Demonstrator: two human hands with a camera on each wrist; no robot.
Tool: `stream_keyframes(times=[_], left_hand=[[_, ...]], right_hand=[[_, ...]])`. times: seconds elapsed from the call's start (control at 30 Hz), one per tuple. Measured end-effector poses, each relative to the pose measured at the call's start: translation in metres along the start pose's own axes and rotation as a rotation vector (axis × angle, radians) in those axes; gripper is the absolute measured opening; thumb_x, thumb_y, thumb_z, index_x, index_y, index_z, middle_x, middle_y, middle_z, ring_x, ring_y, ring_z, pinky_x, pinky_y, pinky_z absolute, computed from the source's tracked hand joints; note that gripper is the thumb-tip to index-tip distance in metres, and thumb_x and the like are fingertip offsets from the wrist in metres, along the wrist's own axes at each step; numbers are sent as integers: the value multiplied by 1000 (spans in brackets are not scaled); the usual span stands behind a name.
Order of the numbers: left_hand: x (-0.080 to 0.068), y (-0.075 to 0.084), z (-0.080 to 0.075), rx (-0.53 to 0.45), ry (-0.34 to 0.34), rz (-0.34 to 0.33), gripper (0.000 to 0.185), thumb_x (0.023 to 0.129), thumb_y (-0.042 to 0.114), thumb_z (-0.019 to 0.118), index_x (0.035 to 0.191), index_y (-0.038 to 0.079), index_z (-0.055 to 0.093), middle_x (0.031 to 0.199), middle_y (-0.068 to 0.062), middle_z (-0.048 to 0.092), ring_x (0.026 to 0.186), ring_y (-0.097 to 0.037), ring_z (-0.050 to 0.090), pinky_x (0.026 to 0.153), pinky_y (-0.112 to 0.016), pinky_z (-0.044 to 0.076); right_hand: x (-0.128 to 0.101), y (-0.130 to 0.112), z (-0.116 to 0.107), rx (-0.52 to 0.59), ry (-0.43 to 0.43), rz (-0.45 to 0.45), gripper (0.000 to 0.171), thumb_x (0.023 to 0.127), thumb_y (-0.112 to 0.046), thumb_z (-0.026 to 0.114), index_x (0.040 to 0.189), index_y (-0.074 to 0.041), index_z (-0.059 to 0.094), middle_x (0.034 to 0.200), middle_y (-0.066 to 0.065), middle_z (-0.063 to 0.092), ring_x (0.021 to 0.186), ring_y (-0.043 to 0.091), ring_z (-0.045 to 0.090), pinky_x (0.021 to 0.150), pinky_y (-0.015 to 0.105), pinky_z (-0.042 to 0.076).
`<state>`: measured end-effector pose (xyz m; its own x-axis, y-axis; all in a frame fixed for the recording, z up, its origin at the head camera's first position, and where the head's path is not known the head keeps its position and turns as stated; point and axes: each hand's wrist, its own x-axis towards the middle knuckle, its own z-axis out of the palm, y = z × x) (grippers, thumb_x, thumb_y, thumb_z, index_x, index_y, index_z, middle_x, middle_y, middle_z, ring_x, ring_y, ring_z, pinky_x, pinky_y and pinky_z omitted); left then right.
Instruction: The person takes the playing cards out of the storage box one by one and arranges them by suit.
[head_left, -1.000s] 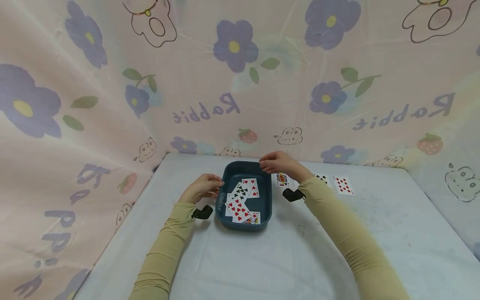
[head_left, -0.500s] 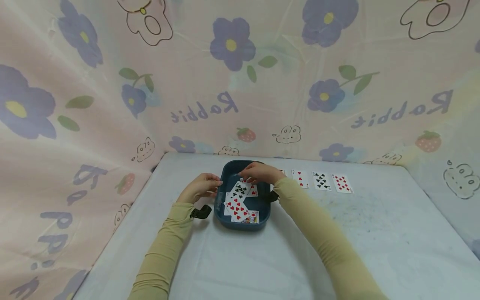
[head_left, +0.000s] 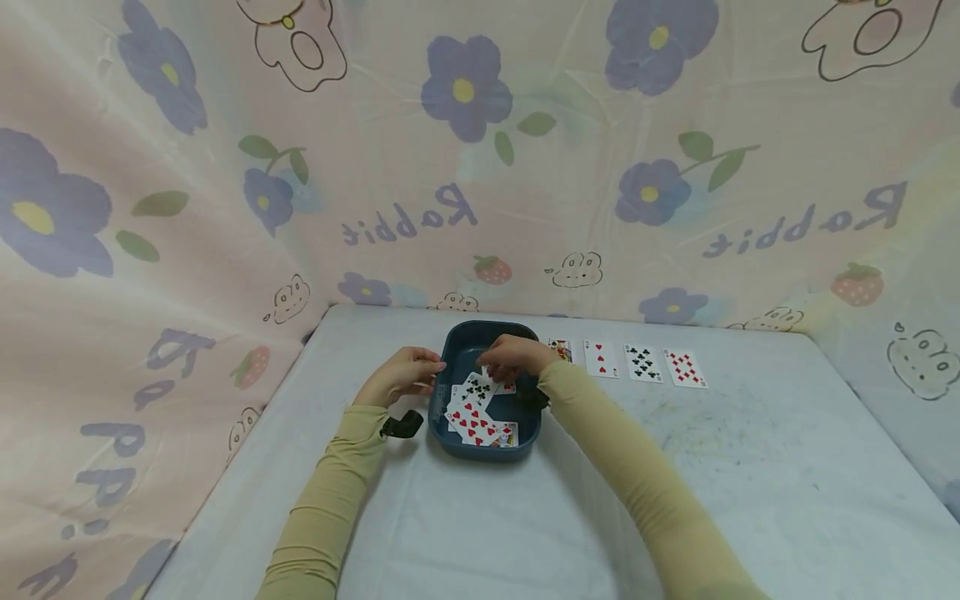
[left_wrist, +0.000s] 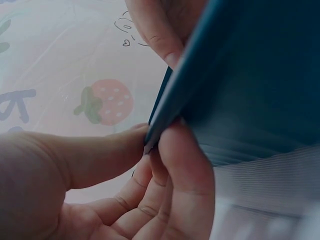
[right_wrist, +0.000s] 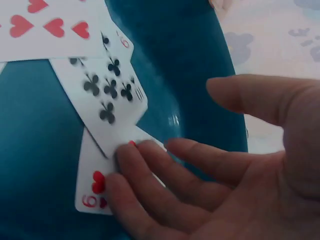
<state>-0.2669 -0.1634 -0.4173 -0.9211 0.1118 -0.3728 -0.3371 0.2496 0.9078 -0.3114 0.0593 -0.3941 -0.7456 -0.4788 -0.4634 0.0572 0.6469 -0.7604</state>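
The left hand [head_left: 401, 375] pinches the left rim of a blue tray [head_left: 483, 454] between thumb and forefinger, the other fingers curled beneath. The right hand [head_left: 517, 357] reaches into the tray over its right side, holding no card; its thumb stands well apart from the fingers, whose tips lie over a hearts card [right_wrist: 92, 195]. Whether they press on it cannot be told. A clubs card [right_wrist: 100, 95] overlaps that card, and a card with many hearts [head_left: 474, 423] overlaps the clubs in turn. A court card [head_left: 511, 435] shows near the tray's near wall. On the white table [head_left: 600, 483], right of the tray, four face-up cards stand in a row: a court card, a three of hearts [head_left: 601, 359], another clubs card [head_left: 643, 363] and a diamonds card [head_left: 685, 368].
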Motion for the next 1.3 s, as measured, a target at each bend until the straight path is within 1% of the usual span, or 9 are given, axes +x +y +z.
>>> stream_keyframes(times=[0.23, 0.4, 0.6, 0.7, 0.8, 0.93, 1.03, 1.13, 1.3], left_hand=[[-1, 0, 0, 19, -12, 11, 25, 95, 15, 60, 113, -2, 54, 97, -14, 61, 74, -17, 60, 64, -28, 53], [-1, 0, 0, 12, -7, 17, 25, 96, 14, 60, 114, -2, 54, 93, -11, 60, 75, -17, 60, 64, -29, 54], [-1, 1, 1, 21, 9, 6, 25, 96, 15, 60, 113, -2, 55, 92, -9, 60, 76, -17, 60, 64, -29, 54], [-1, 1, 1, 23, 12, 6, 24, 95, 15, 61, 112, -2, 55, 90, -8, 60, 74, -17, 59, 64, -28, 54], [-1, -1, 1, 21, 7, 13, 23, 95, 14, 61, 111, -2, 55, 88, -7, 59, 73, -16, 59, 63, -28, 53], [-1, -2, 2, 17, 3, 13, 23, 95, 15, 61, 110, -2, 55, 86, -6, 59, 71, -15, 58, 62, -27, 53], [-1, -2, 2, 21, 3, 14, 24, 95, 15, 61, 111, -2, 55, 87, -7, 59, 71, -16, 58, 62, -28, 53], [-1, -2, 1, 22, 4, 13, 25, 95, 15, 61, 111, -2, 55, 88, -7, 59, 72, -16, 58, 63, -28, 53], [0, -1, 1, 23, 1, 12, 24, 96, 15, 60, 112, -2, 54, 90, -9, 59, 73, -17, 59, 63, -27, 53]], right_hand=[[-3, 3, 7, 61, -116, 16, 32, 95, -18, 60, 120, 3, 59, 106, 20, 65, 97, 34, 65, 84, 43, 53], [-5, 3, 9, -3, -192, 11, 28, 94, -18, 60, 115, 0, 63, 101, 17, 68, 93, 30, 67, 81, 40, 54], [-6, 2, 10, -121, -212, 4, 24, 93, -21, 62, 109, -4, 68, 98, 12, 68, 93, 26, 64, 82, 40, 52], [-7, 3, 11, -160, -247, -9, 19, 92, -21, 64, 103, -6, 69, 93, 6, 66, 86, 21, 61, 79, 35, 52], [-7, 3, 12, -150, -286, -6, 15, 88, -18, 70, 99, -7, 68, 87, 4, 62, 77, 18, 55, 72, 31, 51], [-8, 3, 14, -132, -312, 9, 22, 83, -14, 76, 99, -7, 63, 87, 4, 61, 72, 16, 54, 66, 29, 51], [-9, 2, 16, -151, -309, -1, 25, 82, -13, 76, 101, -7, 61, 89, 5, 59, 71, 17, 54, 63, 28, 51], [-9, 2, 15, -175, -265, -33, 25, 84, -12, 75, 102, -7, 60, 91, 5, 59, 73, 15, 55, 62, 27, 51], [-8, 1, 10, -130, -54, -101, 26, 84, -7, 73, 107, -3, 61, 92, 8, 62, 72, 15, 57, 64, 28, 52]])
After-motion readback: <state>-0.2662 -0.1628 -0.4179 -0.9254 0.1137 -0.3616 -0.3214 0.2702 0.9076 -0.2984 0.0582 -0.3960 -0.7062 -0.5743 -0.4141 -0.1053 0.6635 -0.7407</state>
